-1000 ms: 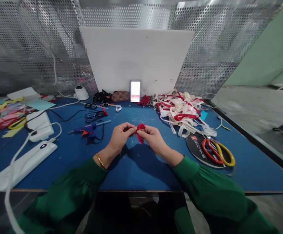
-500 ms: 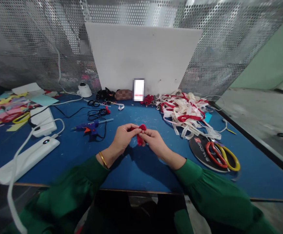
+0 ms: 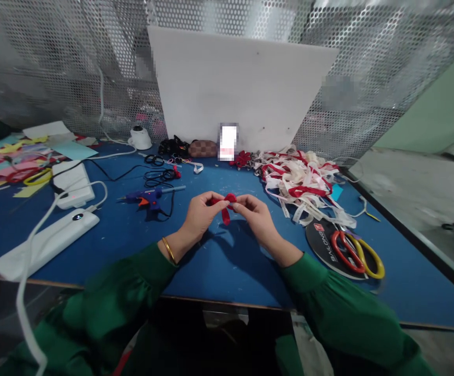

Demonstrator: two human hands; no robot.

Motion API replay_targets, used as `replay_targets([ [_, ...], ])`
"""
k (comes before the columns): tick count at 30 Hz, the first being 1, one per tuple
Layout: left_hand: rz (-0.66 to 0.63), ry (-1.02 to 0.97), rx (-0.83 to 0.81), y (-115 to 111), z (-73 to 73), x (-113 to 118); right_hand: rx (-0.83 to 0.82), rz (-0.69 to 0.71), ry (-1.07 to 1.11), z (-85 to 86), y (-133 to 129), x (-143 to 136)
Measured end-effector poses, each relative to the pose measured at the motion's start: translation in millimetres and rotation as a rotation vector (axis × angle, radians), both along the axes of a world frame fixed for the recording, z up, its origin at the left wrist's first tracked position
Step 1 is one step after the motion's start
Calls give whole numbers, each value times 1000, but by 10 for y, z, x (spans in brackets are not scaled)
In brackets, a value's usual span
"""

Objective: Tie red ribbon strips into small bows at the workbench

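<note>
Over the blue table, both of my hands pinch a small red ribbon [image 3: 226,215] folded into a loop, with one tail hanging down. My left hand [image 3: 202,211] grips its left side between thumb and fingers. From the right, my right hand [image 3: 256,216] holds the loop by thumb and forefinger. The fingers hide part of the fold. A blue glue gun [image 3: 144,198] with an orange trigger lies to the left of my left hand. To the right rest scissors [image 3: 354,253] with red and yellow handles, on a black round mat [image 3: 318,244].
A heap of white and red ribbons [image 3: 301,183] lies at the back right. A phone [image 3: 227,142] leans on a white board [image 3: 242,83] beside a checkered pouch [image 3: 202,149]. On the left are a white power bank [image 3: 49,243], cables and coloured sheets [image 3: 76,149].
My fingers have shifted on the red ribbon. Its loop now sits slightly higher and its tail hangs more freely below. The camera view has tilted a little.
</note>
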State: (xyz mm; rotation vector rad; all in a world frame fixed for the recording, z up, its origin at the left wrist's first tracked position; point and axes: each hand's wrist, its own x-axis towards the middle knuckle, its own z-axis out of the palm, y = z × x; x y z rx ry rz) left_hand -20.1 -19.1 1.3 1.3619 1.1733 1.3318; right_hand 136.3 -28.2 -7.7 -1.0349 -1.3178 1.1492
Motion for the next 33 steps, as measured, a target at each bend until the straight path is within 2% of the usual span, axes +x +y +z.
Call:
replay_targets([
  [2,-3,65,25,-6,-5,-5,-1,8,3,23,8,27],
  [5,-82,111,-9,-24,-13,0,-9,-7,-41,25,9,37],
  [8,-147,5,-118,-33,-10,5,-27,-22,12,4,24,41],
  [11,-139,-124,-224,-22,3,-2,-28,-30,109,-3,40,48],
  [19,-165,-314,-275,9,-45,15,-71,-100,262,-36,45,28],
  [23,-204,-299,-291,5,-43,8,-83,-109,274,-30,38,17],
  [26,-146,-250,-257,2,-37,17,-84,-86,281,-18,22,7],
  [28,-126,-301,-255,2,-45,38,-97,-59,313,-19,12,0],
  [33,-213,-517,-361,1,-62,79,-191,50,417,-38,11,-2],
])
